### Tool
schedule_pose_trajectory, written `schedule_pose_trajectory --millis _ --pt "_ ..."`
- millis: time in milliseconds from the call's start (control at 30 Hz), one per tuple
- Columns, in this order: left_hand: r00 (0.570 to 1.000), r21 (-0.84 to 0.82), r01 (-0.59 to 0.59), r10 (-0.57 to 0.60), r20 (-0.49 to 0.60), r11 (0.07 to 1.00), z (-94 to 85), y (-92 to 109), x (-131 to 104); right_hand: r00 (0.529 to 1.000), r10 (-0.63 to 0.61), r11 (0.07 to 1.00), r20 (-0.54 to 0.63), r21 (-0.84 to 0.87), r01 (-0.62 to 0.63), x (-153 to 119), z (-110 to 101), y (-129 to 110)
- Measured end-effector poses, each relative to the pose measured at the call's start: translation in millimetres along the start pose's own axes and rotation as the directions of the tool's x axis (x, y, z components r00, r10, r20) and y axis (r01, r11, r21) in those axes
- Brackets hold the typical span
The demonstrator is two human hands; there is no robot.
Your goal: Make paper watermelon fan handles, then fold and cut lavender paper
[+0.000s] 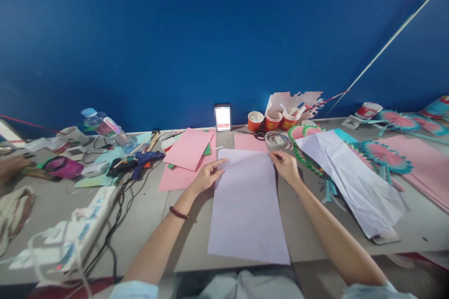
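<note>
A lilac sheet of paper (247,205) lies lengthwise in front of me, its near end reaching the table's front edge. My left hand (209,175) is closed at the sheet's upper left edge, thumb and fingers pinching it. At the upper right corner, my right hand (286,167) holds the paper between thumb and fingertips. Pink paper sheets (189,149) lie overlapped just beyond my left hand. Beyond the far edge of the lilac sheet are scissors (259,135) with dark handles and a coiled strip roll (278,140).
A blue glue gun (145,161), a tilted bottle (108,128) and a white power strip (87,229) with cables occupy the left. Red paper cups (272,120) and a phone (223,117) stand by the blue wall. Crumpled white paper (351,182) and pleated paper fans (387,156) lie right. Another person's hand (14,168) shows far left.
</note>
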State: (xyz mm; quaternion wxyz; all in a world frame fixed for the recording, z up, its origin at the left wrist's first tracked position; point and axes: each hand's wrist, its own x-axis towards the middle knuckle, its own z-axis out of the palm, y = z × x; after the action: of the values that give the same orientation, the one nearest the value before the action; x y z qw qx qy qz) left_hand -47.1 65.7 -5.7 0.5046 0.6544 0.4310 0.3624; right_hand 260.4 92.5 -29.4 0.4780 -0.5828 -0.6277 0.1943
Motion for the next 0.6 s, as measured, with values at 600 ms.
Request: schedule_pose_trajectory --millis 600 --pt "0.999 0.039 0.007 -0.009 0.045 0.999 -2.4 3.0 -3.3 0.962 -0.192 0.959 0.196 -0.171 0.226 -10.7 7.3 -2.5"
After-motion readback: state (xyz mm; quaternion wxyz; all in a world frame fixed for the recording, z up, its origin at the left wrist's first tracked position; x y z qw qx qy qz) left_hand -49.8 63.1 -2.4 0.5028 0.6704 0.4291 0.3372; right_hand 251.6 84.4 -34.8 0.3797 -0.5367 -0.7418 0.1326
